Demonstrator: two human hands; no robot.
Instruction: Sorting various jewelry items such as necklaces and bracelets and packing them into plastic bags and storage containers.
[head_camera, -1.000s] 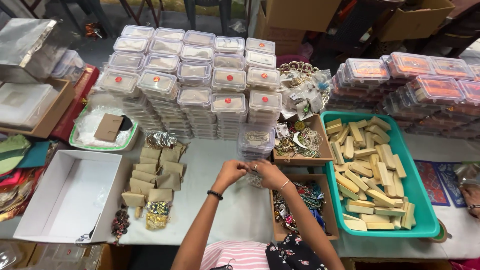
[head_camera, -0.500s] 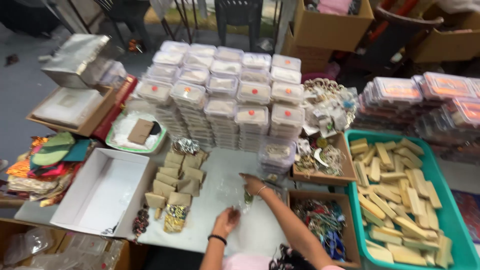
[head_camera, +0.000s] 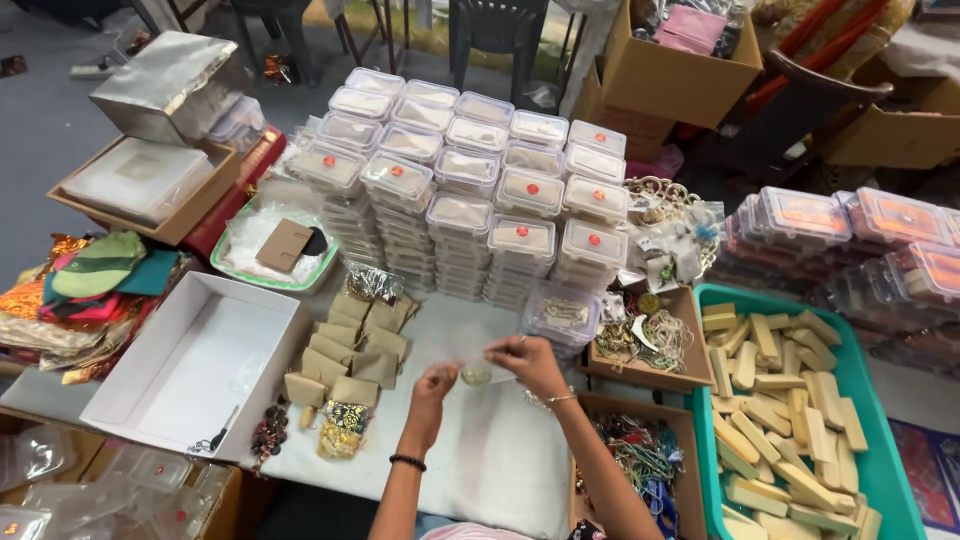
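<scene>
Both hands pinch a small clear packet above the white worktop (head_camera: 500, 470).

The left hand (head_camera: 434, 385) and right hand (head_camera: 528, 362) are closed on the clear packet (head_camera: 478, 372), just in front of the stacked lidded containers (head_camera: 470, 195); tan cards (head_camera: 350, 350) lie left of the packet, a teal tray (head_camera: 890, 470) right.

Small clear plastic pouch (head_camera: 478, 368), thin, flat and see-through, held just above the white table surface (head_camera: 500, 460) between the left hand (head_camera: 436, 385) and the right hand (head_camera: 530, 362). Each hand pinches one end, so the pouch spans the gap between them, roughly level. A small round, yellowish piece shows inside at its lower middle; finer detail cannot be made out.
</scene>
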